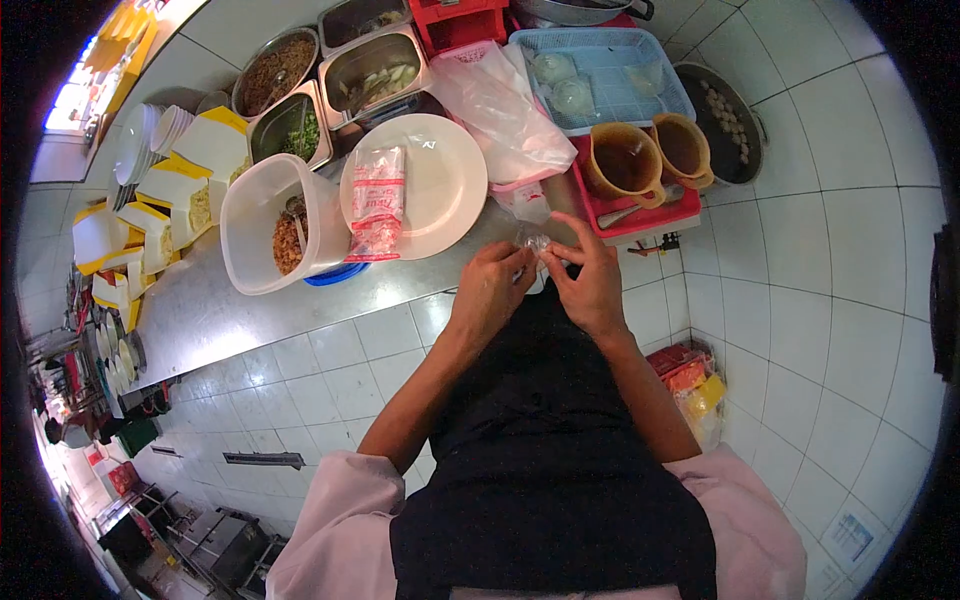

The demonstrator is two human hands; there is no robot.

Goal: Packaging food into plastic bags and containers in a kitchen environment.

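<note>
Both hands meet at the front edge of the steel counter, before my black apron. Between them is a small clear plastic bag (535, 240), bunched up. My left hand (491, 281) pinches one side of it with thumb and forefinger. My right hand (589, 277) grips the other side, its forefinger raised. What the bag holds is mostly hidden by the fingers. Just beyond the hands lies a plastic packet with red print (525, 202). A large white plate (442, 187) stands to the left, with a red-printed plastic packet (377, 202) lying on it.
Left of the plate stands a clear plastic tub (247, 217) of brown crumbly food with a spoon. Open food boxes (161, 187) line the counter's left side. At right are two brown jugs (622, 161) on a red tray (679, 210), a blue basket (600, 45) and a pot (731, 142).
</note>
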